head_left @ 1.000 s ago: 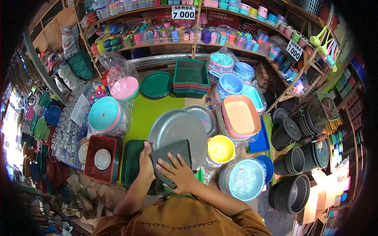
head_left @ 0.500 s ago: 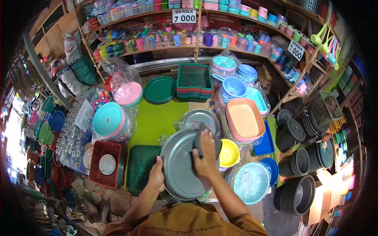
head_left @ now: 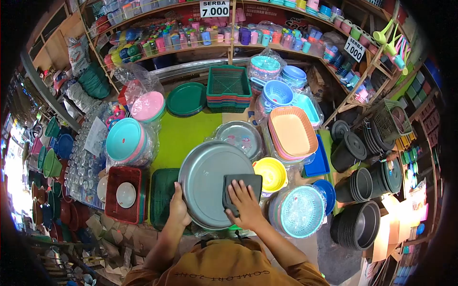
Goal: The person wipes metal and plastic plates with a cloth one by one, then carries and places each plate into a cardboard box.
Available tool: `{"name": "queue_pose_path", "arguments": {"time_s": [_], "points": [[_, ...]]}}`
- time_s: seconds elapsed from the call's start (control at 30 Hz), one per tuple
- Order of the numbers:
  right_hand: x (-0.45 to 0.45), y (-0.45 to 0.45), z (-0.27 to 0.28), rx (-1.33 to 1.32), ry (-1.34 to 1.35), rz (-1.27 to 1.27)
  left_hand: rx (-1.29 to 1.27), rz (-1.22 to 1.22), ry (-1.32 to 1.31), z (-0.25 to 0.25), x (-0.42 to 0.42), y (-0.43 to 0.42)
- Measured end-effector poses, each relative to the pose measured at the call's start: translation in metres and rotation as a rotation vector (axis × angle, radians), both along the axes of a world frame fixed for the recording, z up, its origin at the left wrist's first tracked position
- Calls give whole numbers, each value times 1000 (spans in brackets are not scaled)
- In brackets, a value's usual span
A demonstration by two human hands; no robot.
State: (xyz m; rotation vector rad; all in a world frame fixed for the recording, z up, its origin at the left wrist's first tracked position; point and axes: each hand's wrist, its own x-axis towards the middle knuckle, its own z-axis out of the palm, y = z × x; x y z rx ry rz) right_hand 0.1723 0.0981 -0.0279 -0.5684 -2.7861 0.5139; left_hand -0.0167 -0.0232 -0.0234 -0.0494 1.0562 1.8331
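Observation:
A round grey plastic basin (head_left: 205, 164) is tilted up in front of my body, its broad face toward me. My left hand (head_left: 179, 208) grips the basin's left rim, thumb on the near side and the other fingers hidden behind. Against the lower right of the basin, my right hand (head_left: 244, 202) holds a folded dark grey cloth (head_left: 256, 179), fingers spread over it and pressing it to the surface. Just behind the basin lies another grey basin (head_left: 241, 136) in clear plastic wrap. A yellow basin (head_left: 269, 174) stands close to the right of the cloth.
Stacked peach baskets (head_left: 292, 129), a light-blue colander (head_left: 301, 211) and dark buckets (head_left: 355, 224) stand to the right. On the left are turquoise basins (head_left: 124, 139) and a red tray (head_left: 121, 212). Green trays (head_left: 229, 81) sit behind, below shelves of cups.
The cloth has moved down the basin's right side under my right hand and now lies flatter. The basin has shifted slightly left and up, and the camera view has moved a little.

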Motion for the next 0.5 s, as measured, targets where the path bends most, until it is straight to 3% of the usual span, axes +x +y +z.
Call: {"name": "queue_pose_path", "arguments": {"time_s": [0.07,0.17,0.3,0.4,0.5], "points": [[-6,-2,1,13,56,-4,26,23,86,2,10,8],[-13,-19,6,-76,141,245,57,-9,110,2,10,11],[-12,10,0,-110,218,-37,59,5,82,13,13,11],[-13,-6,-4,-163,279,-32,68,9,92,10,15,14],[-17,-31,9,-150,201,178,-18,14,148,-7,17,13]]}}
